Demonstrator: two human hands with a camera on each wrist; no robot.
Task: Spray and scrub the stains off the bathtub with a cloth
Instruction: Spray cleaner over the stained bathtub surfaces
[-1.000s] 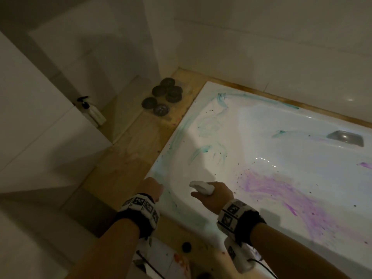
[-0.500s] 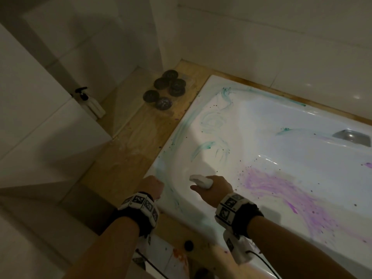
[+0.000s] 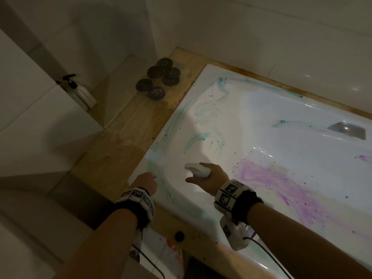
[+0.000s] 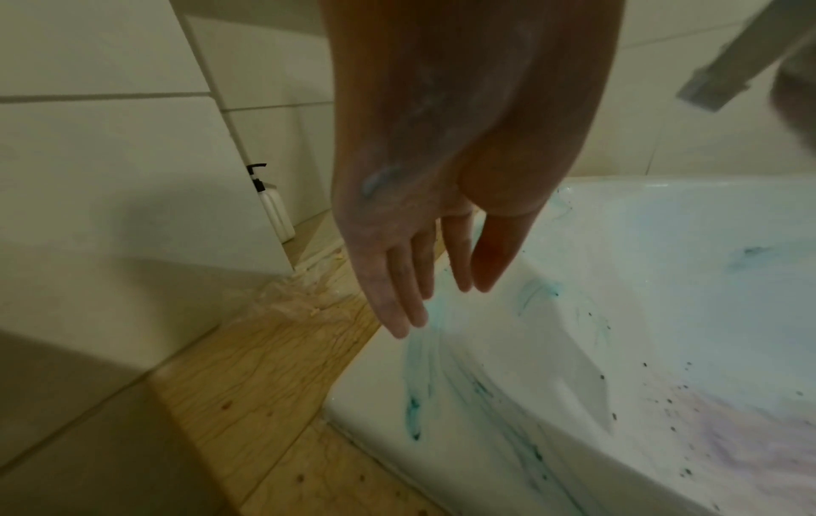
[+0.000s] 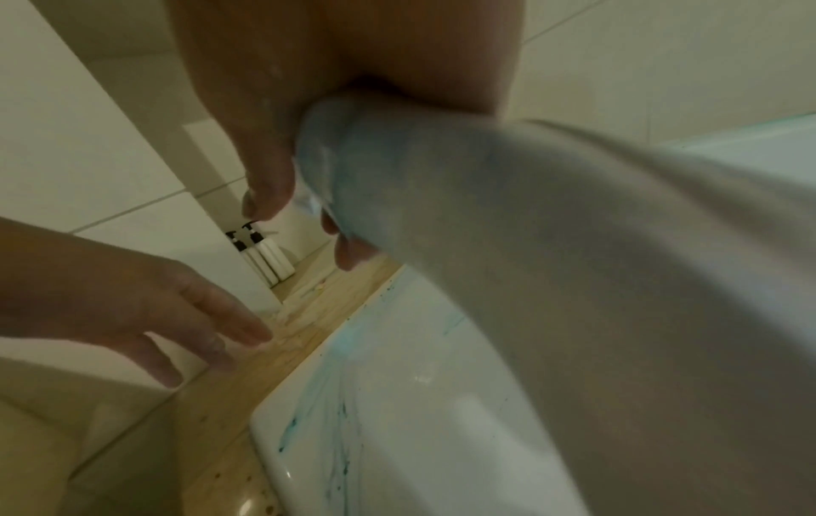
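The white spray bottle (image 3: pixel 198 170) sits in the right hand (image 3: pixel 209 179), fingers wrapped around it, above the near corner of the bathtub (image 3: pixel 261 125) streaked with teal and purple stains. The left hand (image 3: pixel 146 183) hangs over the tub's rim with straight, relaxed fingers (image 4: pixel 399 286), holding nothing, beside the wooden ledge (image 3: pixel 112 158).

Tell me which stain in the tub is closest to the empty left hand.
The teal-green smear on the white bathtub's near-left corner rim, right beside the left hand. The purple stain lies beyond the right hand.
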